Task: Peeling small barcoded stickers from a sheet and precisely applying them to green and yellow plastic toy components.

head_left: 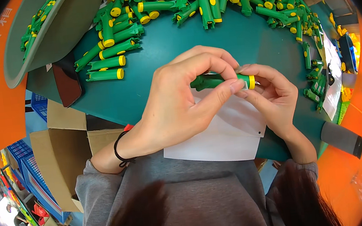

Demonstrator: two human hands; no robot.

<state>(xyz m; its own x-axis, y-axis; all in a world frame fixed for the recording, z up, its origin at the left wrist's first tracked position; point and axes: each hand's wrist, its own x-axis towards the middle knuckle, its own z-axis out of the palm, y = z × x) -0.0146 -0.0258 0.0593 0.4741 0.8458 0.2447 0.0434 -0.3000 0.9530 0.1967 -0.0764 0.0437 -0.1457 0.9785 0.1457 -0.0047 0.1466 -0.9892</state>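
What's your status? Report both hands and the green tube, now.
Left hand and right hand both gripping green tube. Yellow cap toward the right. White sheet below. Piled tubes beyond, apart from hands.

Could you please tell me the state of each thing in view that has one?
Green tube, held, yellow-capped at one end
Left hand, closed on that tube
Right hand, closed on it too
Grey basin, open, holding green tubes
Cardboard box, open
White sheet, spread beneath the hands
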